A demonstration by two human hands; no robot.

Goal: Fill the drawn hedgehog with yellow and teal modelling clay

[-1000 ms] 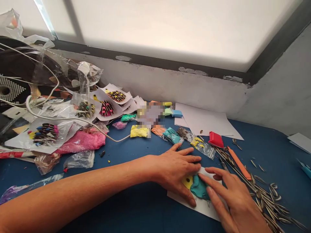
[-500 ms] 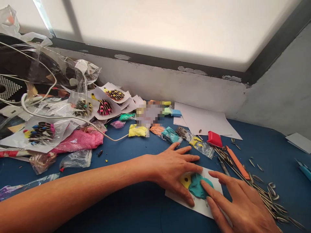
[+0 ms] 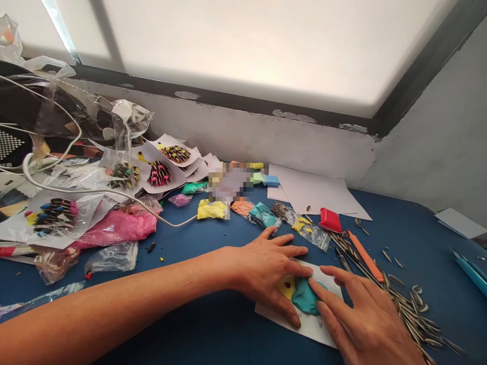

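Note:
A white card [image 3: 274, 318] lies on the blue table in front of me, with drawn lines partly visible on it. On the card, a flattened patch of teal modelling clay [image 3: 305, 298] adjoins a yellow clay piece [image 3: 288, 288] that bears a dark dot. My left hand [image 3: 268, 268] rests with fingers spread across the card's left and upper side, holding nothing. At the clay's right side is my right hand [image 3: 365, 314], its fingers extended and the index fingertip touching the teal clay. The right hand covers part of the card.
Striped sunflower seeds [image 3: 413, 314], an orange stick tool [image 3: 365, 256] and a red clay packet [image 3: 330, 220] lie to the right. Behind are several clay bags [image 3: 264, 215] and white paper sheets [image 3: 319, 190]. Seed-covered clay pictures [image 3: 160, 172] and a white cable [image 3: 114, 191] occupy the left.
The view has shifted slightly, so everything sits a little further left. My right index fingertip has moved up over the teal clay, toward my left hand.

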